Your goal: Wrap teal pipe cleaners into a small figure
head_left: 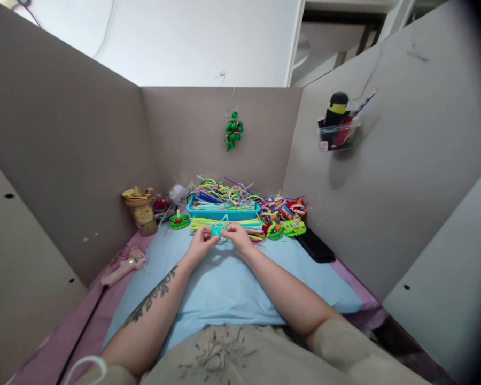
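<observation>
Between my two hands is a small turquoise piece of bent pipe cleaners (216,230), with loose ends looping up and to the right. My left hand (201,241) pinches its left side. On the right side, the fingers of my right hand (237,236) are closed on the same piece. Both hands are raised above a light blue cloth (240,289). Just behind them lies a row of straight pipe cleaners (248,226) in several colours. The fingertips partly cover the turquoise piece, so its exact shape is unclear.
A blue tray (224,215) heaped with pipe cleaners stands behind. Finished green pieces (294,228) lie right, beside a black phone-like slab (315,246). At left are a pink glue gun (124,268) with a cord and a cup (143,214). Grey panels (224,155) enclose three sides.
</observation>
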`<state>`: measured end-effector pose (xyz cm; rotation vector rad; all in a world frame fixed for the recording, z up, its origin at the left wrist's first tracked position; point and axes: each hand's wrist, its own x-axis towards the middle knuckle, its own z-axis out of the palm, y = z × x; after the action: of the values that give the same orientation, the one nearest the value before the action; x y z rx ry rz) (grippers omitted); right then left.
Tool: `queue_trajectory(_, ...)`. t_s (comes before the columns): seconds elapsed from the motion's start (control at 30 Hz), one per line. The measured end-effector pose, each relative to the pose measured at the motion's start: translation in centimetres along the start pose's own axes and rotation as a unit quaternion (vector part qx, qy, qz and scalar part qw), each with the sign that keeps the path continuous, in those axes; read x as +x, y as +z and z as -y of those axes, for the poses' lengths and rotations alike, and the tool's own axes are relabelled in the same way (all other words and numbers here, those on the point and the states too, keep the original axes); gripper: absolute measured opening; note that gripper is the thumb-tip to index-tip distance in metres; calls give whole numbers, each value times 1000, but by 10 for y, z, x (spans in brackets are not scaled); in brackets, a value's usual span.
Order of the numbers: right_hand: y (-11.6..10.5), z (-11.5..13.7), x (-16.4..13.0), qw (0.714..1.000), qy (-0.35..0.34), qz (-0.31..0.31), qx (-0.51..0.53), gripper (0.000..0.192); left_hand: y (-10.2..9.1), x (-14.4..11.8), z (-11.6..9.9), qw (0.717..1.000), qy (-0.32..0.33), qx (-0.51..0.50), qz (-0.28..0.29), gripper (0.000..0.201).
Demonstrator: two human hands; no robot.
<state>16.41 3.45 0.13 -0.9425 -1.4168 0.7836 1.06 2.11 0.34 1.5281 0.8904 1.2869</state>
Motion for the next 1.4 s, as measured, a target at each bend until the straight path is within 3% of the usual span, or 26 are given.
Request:
queue_trajectory(0.3,-5,-2,2,999,-12,-21,-31,24,-1,1,4,1000,3,-24,16,38)
queue_trajectory(0.53,-8,-5,3,999,3,40,21,23,-2,-1,0,998,-8,-43,49,39)
queue_trajectory(0.83,-7,-9,5,994,28,77,78,31,-2,2,9,1000,-4,-4,23,38)
queue_trajectory(1.2,-6,-7,4,993,35,93,63,33,-4,4,4,998,38,11,-45,35)
queue_trajectory(1.4,-6,-7,4,997,33,53,49,33,-5,4,-2,986,75,42,-143,33)
